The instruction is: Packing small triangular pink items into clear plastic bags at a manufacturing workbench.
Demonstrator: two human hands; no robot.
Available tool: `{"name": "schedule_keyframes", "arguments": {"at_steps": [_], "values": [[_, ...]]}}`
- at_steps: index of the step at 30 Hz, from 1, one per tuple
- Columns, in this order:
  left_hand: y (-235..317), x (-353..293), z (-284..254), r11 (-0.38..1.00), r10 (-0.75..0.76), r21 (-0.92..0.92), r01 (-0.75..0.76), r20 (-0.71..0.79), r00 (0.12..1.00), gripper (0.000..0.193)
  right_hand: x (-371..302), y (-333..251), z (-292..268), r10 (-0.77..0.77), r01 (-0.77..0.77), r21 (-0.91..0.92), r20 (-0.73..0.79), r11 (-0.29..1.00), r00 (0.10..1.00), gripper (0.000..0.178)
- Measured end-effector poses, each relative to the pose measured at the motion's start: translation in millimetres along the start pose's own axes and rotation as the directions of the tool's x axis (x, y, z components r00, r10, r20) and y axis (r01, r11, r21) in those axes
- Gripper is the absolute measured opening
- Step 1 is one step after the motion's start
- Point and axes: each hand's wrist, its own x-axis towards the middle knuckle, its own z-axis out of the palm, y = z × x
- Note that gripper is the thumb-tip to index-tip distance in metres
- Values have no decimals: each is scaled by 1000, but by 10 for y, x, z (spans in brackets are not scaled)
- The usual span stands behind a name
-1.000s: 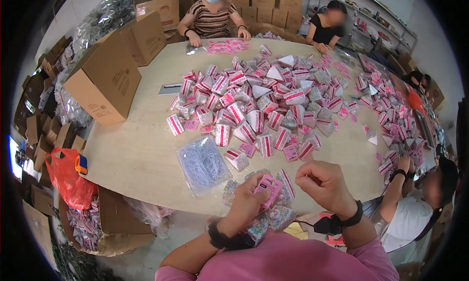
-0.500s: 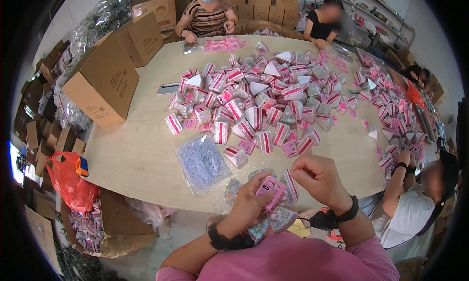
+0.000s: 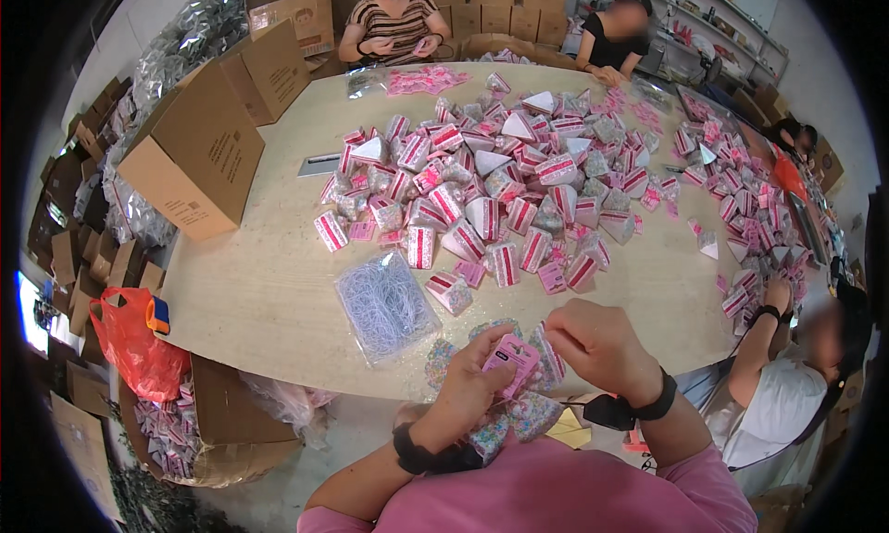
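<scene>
At the table's near edge, my left hand point(image 3: 460, 382) grips a pink hang card point(image 3: 515, 357) between thumb and fingers. Sequined, bow-like pieces point(image 3: 530, 415) hang just below the card, against my pink shirt. My right hand point(image 3: 607, 350) is closed in a pinch just right of the card; whatever is between its fingertips is too small to make out. Between both hands a wedge-shaped package point(image 3: 548, 355) with a pink stripe shows partly. A clear bag of thin white strings point(image 3: 387, 303) lies on the table beyond my left hand.
A large heap of cake-slice-shaped packages point(image 3: 482, 220) covers the middle of the table point(image 3: 250, 292). Cardboard boxes point(image 3: 194, 149) stand at the left. A red plastic bag point(image 3: 139, 348) hangs over an open carton point(image 3: 243, 431). Co-workers sit across and at right.
My right hand has moved slightly down, closer to the card. My left hand keeps its hold. Across the table, a co-worker has lifted both hands, with a pink piece in one.
</scene>
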Motion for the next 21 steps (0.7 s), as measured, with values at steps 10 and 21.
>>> {"name": "schedule_keyframes", "arguments": {"at_steps": [10, 21], "values": [[-20, -24, 11, 998, 1, 65, -1, -7, 1000, 45, -102, -16, 72, -143, 181, -173, 211, 968, 967, 19], [29, -71, 45, 986, -31, 162, 33, -12, 999, 31, -183, -78, 294, -134, 190, -339, 183, 921, 974, 19]]}}
